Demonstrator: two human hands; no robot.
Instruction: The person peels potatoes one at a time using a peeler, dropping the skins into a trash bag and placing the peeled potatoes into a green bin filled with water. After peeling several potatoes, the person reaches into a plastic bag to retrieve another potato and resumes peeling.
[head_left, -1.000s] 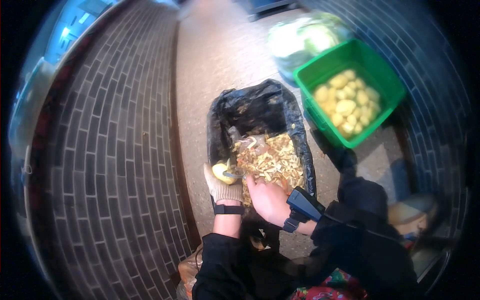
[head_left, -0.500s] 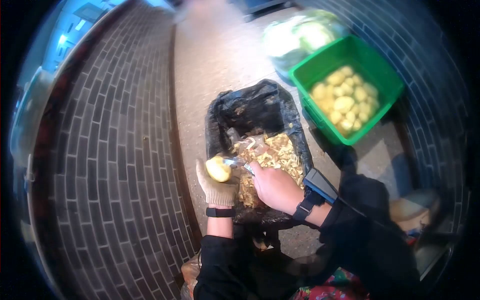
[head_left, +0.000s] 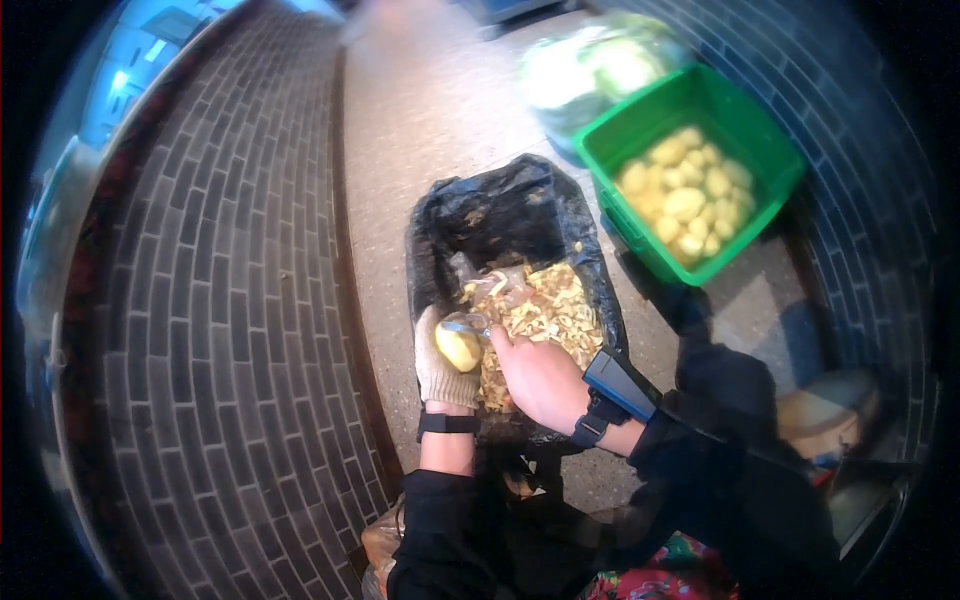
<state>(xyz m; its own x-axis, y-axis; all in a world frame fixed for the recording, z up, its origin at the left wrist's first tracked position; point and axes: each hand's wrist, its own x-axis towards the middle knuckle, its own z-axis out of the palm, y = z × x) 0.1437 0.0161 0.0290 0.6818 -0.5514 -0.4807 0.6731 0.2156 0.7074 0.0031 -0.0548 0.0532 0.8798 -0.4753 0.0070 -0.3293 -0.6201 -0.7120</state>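
Observation:
A pale yellow potato [head_left: 458,350] rests in my left hand [head_left: 436,375], which wears a cream knitted glove and is closed around it. My bare right hand [head_left: 545,375] grips a peeler [head_left: 466,325], its head lying against the upper part of the potato. Both hands are over a bin lined with a black plastic bag [head_left: 500,210]. Inside the bag lies a heap of potato peelings [head_left: 550,310], with a piece of clear plastic among them.
A green crate [head_left: 625,225] holding several peeled potatoes [head_left: 685,200] stands at the upper right. Behind it is a clear bag of what looks like cabbage [head_left: 600,70]. A dark tiled wall [head_left: 220,300] runs along the left; another tiled wall is at the right.
The potato and my left hand have moved slightly right and down, and the potato is tilted differently. The peeler now lies across its top instead of at its right side.

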